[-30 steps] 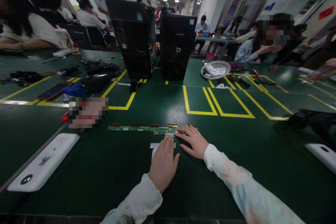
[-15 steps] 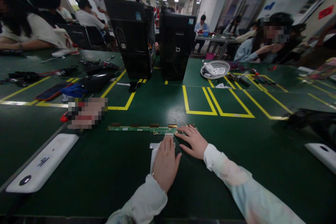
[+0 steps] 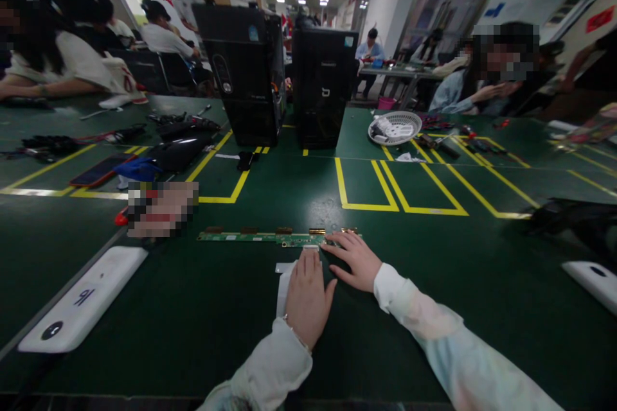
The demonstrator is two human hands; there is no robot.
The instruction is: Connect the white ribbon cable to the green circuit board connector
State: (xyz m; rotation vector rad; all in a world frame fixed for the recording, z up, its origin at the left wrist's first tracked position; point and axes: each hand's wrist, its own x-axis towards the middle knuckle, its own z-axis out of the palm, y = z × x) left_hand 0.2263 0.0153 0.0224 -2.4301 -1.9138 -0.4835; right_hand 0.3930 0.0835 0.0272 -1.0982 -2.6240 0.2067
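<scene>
A long, narrow green circuit board (image 3: 263, 237) lies flat on the green table. My left hand (image 3: 308, 298) lies with fingers stretched out close together, palm down, its fingertips at the white connector (image 3: 311, 247) on the board's lower edge. Beneath that hand, a white flat strip that looks like a ribbon cable (image 3: 283, 286) shows at its left side; the rest is covered. My right hand (image 3: 355, 261) is spread, with its fingertips on the right part of the board. Nothing is visibly gripped by either hand.
Two black computer towers (image 3: 322, 87) stand behind the board. A white basket (image 3: 395, 127) sits at the back right, near yellow tape outlines. To the left are a white power-strip-like device (image 3: 84, 302) and tools with cables (image 3: 178, 148). Other people sit around.
My left hand has shifted very slightly to the right along the strip. The right hand and the board stay in place.
</scene>
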